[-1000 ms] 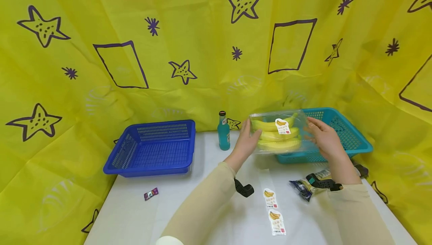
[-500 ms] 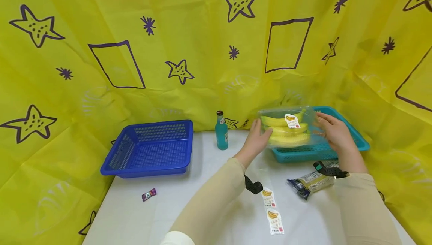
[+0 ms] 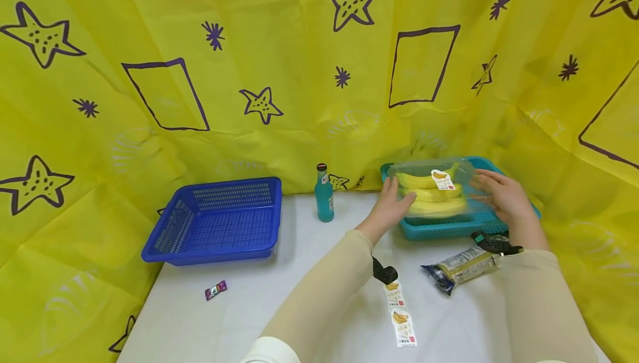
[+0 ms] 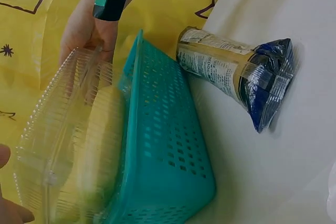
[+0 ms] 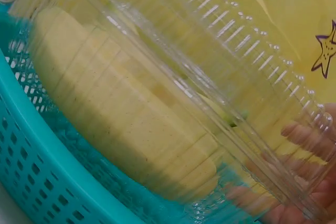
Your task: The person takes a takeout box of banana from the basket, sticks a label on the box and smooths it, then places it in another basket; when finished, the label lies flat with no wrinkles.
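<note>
A clear plastic box (image 3: 439, 196) with several yellow bananas (image 5: 126, 108) inside and a banana sticker (image 3: 442, 180) on its lid is held over the teal basket (image 3: 449, 231). My left hand (image 3: 386, 207) grips the box's left end, and my right hand (image 3: 506, 199) its right end. In the left wrist view the box stands along the basket's rim, apparently partly within it; whether it touches the bottom is hidden. Seen through the plastic in the right wrist view, my right fingers (image 5: 304, 145) lie against the box's end.
A blue basket (image 3: 224, 246) stands at the left. Near the middle back is a small teal bottle (image 3: 324, 196). A small purple packet (image 3: 216, 290) lies front left. Before the teal basket lie a wrapped snack pack (image 3: 461, 268) and a strip of banana stickers (image 3: 403, 327).
Both hands have carried the box of bananas rightward, until it lies over the teal basket. The view has turned slightly to the right.
</note>
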Tool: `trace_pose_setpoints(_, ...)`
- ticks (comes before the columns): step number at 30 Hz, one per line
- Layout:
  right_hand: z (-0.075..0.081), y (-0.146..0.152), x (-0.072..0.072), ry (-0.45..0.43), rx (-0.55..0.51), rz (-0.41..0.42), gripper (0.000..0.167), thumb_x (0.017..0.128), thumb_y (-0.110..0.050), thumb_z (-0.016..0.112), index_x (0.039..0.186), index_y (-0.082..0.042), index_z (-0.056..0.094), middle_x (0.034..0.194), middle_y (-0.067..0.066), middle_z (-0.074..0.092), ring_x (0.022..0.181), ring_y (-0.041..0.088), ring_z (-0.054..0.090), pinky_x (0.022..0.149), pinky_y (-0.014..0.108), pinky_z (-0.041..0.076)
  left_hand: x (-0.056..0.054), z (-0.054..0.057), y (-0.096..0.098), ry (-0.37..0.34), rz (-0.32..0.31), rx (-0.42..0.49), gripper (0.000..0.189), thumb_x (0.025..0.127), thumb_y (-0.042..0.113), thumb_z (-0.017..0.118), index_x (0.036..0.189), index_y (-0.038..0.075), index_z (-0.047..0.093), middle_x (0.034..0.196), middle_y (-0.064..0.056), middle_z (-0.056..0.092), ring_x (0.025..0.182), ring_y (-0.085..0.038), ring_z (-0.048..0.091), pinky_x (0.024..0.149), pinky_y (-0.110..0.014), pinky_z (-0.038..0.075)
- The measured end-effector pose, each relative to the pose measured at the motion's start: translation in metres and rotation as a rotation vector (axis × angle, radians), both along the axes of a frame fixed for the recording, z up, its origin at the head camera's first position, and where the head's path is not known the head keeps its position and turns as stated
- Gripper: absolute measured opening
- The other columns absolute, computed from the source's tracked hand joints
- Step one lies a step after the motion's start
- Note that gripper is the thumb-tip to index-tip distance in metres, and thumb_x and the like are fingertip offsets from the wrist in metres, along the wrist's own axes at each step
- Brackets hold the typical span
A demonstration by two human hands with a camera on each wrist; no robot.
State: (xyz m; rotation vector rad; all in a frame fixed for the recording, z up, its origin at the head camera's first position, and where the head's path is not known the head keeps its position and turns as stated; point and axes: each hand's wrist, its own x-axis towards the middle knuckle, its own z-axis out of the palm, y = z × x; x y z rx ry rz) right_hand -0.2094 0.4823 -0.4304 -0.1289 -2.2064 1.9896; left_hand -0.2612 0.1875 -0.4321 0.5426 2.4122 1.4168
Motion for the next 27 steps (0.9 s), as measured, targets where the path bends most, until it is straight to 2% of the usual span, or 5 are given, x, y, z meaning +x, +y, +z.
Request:
trace_pose_setpoints(3,-0.002,0.007,-0.001,-0.034,0.108,-0.021,0.06,0.104,-0.034,0.049,0.153,-0.004,0.033,0.097,-0.032,0.067,0.08,0.003,0.073,0.035,0.026,0.033,0.001,-0.003,0.004,-0.018,-0.012,-0.039,0.079,0.098,0.062,0.042,0.16,0.026,0.009,0.168,0.003,0.002,0.154,-0.028,0.011,0.123,-0.053,0.02)
trace_pose_setpoints(9,-0.009,0.014,-0.004,-0.119,0.255,-0.044,0.068,0.102,-0.043,0.049,0.153,-0.001,0.032,0.093,-0.036,0.064,0.063,0.004,0.068,0.039,0.029,0.037,0.002,-0.009,0.006,-0.03,-0.018,-0.096,0.078,0.099,0.061,0.042,0.16,0.022,0.015,0.168,-0.002,0.008,0.154,-0.026,0.012,0.124,-0.051,0.019)
trace_pose_setpoints(14,-0.015,0.017,-0.006,-0.133,0.259,-0.063,0.068,0.103,-0.043,0.048,0.152,0.001,0.032,0.091,-0.035,0.065,0.043,0.011,0.048,0.041,0.029,0.039,0.002,-0.013,0.009,-0.004,-0.037,-0.123,0.076,0.099,0.06,0.042,0.16,0.02,0.018,0.168,-0.002,0.01,0.154,-0.026,0.012,0.124,-0.05,0.018)
trace_pose_setpoints(23,-0.023,0.023,-0.007,-0.166,0.248,-0.107,0.069,0.103,-0.045,0.045,0.152,0.002,0.031,0.087,-0.033,0.065,0.039,0.009,0.038,0.047,0.03,0.044,0.008,-0.019,0.014,0.061,-0.101,-0.218,0.072,0.101,0.055,0.041,0.158,0.016,0.024,0.166,-0.002,0.019,0.154,-0.03,0.011,0.126,-0.046,0.016)
trace_pose_setpoints(27,-0.026,0.024,-0.007,-0.196,0.249,-0.141,0.071,0.101,-0.048,0.047,0.153,-0.001,0.032,0.085,-0.036,0.062,0.051,0.0,0.055,0.054,0.029,0.05,0.01,-0.02,0.015,0.081,-0.122,-0.256,0.071,0.101,0.056,0.04,0.157,0.015,0.027,0.164,-0.002,0.026,0.153,-0.033,0.014,0.126,-0.044,0.017)
